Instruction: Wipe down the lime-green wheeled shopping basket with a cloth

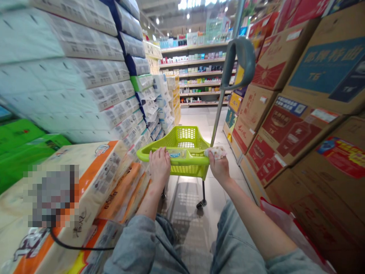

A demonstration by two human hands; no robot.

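Packs [105, 93]: are lining the left side in tall stacks, lying flat, probably so that each layer is bearing the next.
Cartons [285, 125]: are standing stacked along the right side, printed faces turning toward the aisle, apparently for easy reading.
Shelves [199, 104]: are spanning the far end, presenting goods in rows.
Cart [182, 161]: is standing on the floor [185, 194] between packs and cartons, directly ahead of the person; its near rim is facing the hands, evidently serving as the handle.
Pole [219, 110]: is rising by the cart's right side, carrying a grey loop [228, 62]; attachment cannot be told.
Left hand [159, 165]: is grasping the cart's rim, fingers curling over the top.
Right hand [220, 167]: is clenching a wad at the rim's right end, the wide spacing probably aiding steering.
Wad [216, 152]: is projecting past the fingers, possibly padding the grip.
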